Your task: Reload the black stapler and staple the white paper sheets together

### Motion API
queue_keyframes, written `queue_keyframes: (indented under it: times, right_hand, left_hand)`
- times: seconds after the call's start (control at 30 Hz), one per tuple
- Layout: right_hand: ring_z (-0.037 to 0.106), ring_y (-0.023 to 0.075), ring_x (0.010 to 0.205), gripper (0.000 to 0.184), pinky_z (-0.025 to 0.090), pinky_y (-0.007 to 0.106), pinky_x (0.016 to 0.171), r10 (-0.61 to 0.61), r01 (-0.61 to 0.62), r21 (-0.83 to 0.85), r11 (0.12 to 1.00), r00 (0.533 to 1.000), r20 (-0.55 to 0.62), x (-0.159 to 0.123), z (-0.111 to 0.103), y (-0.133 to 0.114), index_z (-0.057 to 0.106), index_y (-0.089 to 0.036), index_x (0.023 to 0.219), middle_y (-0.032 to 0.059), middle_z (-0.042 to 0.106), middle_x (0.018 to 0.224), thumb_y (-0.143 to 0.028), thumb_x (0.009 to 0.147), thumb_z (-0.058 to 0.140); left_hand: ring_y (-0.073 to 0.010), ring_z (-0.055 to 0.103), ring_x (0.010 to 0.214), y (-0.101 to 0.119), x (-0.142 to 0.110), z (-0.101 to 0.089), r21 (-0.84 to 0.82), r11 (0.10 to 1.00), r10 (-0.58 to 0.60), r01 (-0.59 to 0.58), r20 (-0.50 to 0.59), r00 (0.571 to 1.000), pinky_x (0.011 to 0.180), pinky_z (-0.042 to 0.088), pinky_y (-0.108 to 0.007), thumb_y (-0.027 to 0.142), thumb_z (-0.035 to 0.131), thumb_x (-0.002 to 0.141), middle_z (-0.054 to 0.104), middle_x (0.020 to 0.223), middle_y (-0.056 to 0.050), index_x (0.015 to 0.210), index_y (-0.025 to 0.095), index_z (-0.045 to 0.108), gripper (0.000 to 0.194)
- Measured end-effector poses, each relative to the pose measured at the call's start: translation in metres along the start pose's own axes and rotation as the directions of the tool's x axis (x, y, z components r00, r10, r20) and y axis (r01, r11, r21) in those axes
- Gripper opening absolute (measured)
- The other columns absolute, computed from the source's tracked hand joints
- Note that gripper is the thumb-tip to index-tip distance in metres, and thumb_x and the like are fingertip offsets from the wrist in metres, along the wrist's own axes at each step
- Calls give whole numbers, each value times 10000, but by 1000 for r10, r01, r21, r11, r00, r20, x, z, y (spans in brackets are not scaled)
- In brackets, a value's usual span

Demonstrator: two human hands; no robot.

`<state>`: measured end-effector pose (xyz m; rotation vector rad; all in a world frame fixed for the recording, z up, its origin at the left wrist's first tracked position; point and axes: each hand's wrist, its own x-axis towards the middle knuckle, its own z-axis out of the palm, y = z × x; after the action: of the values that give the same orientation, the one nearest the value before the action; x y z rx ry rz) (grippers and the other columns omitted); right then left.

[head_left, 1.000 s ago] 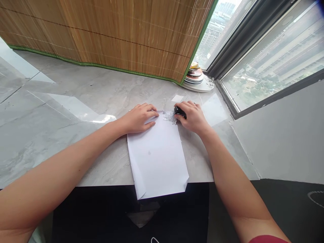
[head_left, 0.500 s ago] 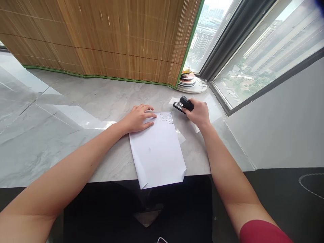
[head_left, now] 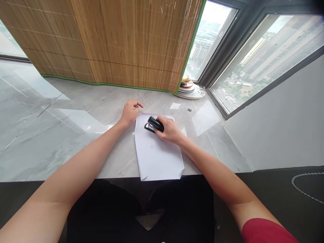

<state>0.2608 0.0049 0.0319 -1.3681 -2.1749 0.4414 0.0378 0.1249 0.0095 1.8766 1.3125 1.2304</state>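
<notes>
My right hand [head_left: 169, 130] is closed around a black stapler [head_left: 156, 124], held over the upper part of a white paper [head_left: 159, 158]. The stapler's jaws are apart and point left. Behind this hand, the paper's upper right corner is mostly hidden, and the staples there cannot be seen. My left hand [head_left: 131, 109] is just off the paper's upper left corner, its fingers loosely bent with nothing visible in them. The paper lies on the grey marble-like counter [head_left: 113, 162], its lower corners folded, its bottom edge at the counter's front edge.
A bamboo blind [head_left: 113, 44] with green edging hangs at the back. Beside it, a stack of plates [head_left: 187, 88] stands by the window corner. A small dark piece [head_left: 189, 109] and a white scrap [head_left: 175, 106] lie right of the paper. A white wall [head_left: 273, 125] bounds the right side.
My right hand lifted the stapler off the stapled corner to the right, then brought it left over the paper. My left hand has come off the paper and moved left, its fingers bending.
</notes>
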Motion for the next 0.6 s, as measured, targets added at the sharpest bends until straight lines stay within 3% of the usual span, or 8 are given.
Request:
queue_keyframes:
  times: [0.1, 0.17, 0.23, 0.3, 0.33, 0.37, 0.47, 0.6]
  right_hand:
    - [638, 227, 851, 351, 477, 328, 767, 23, -21, 92, 996, 999, -23, 6, -18, 23, 614, -252, 1089, 45, 736, 1009, -577, 965, 652]
    - [605, 220, 775, 377, 466, 327, 721, 173, -164, 69, 984, 972, -159, 10, -39, 52, 615, -249, 915, 30, 677, 835, -595, 1039, 529]
    - [560, 230, 691, 446, 436, 353, 691, 424, -465, -27, 885, 828, -367, 11, -59, 87, 528, -259, 689, 36, 548, 648, -462, 1074, 429]
    - [579, 258, 692, 424, 440, 383, 711, 588, -692, -108, 714, 676, -444, 9, -71, 118, 505, -267, 600, 56, 532, 609, -352, 1015, 494]
    - [607, 278, 723, 394, 452, 396, 732, 621, -738, -152, 658, 645, -445, 8, -74, 129, 533, -263, 593, 76, 568, 631, -324, 982, 531]
    - [638, 300, 771, 355, 466, 409, 757, 634, -753, -199, 628, 642, -431, 7, -74, 136, 574, -257, 604, 99, 614, 675, -310, 954, 564]
    - [691, 346, 916, 287, 492, 433, 830, 612, -719, -288, 632, 692, -383, 6, -68, 141, 666, -242, 665, 148, 702, 804, -308, 936, 595]
    - [688, 338, 952, 361, 483, 410, 830, 613, -710, -255, 657, 700, -368, 4, -64, 133, 624, -254, 630, 123, 684, 762, -311, 978, 551]
  left_hand:
    - [-216, 641, 913, 0, 0, 0, -60, 998, -38, 35, -53, 998, 970, 526, -384, 5, 547, 706, 686, 985, -71, 787, 205, 786, 322]
    - [-199, 624, 871, 0, 1, 0, -153, 983, -113, 99, -89, 990, 892, 536, -341, 3, 556, 703, 678, 934, -58, 781, 206, 783, 314]
    - [-178, 599, 793, 1, 3, -1, -304, 933, -236, 191, -118, 964, 784, 542, -299, 14, 560, 711, 655, 852, -46, 742, 201, 750, 269]
    - [-162, 578, 726, 0, 6, -2, -462, 851, -345, 249, -136, 929, 696, 546, -275, 38, 563, 731, 625, 784, -41, 681, 196, 691, 209]
    - [-157, 571, 704, -1, 7, -3, -523, 812, -380, 257, -140, 915, 663, 548, -268, 52, 571, 742, 615, 764, -41, 653, 196, 658, 190]
    - [-153, 564, 683, -2, 8, -4, -567, 784, -399, 254, -145, 906, 629, 544, -263, 68, 583, 753, 608, 749, -42, 630, 198, 627, 183]
    - [-137, 511, 600, -4, 10, -8, -606, 766, -391, 212, -180, 902, 507, 454, -242, 94, 604, 770, 572, 686, -37, 586, 203, 556, 219]
    - [-110, 440, 532, -4, 12, -13, -613, 771, -374, 175, -212, 903, 441, 326, -236, 76, 579, 735, 528, 628, -26, 550, 199, 522, 229]
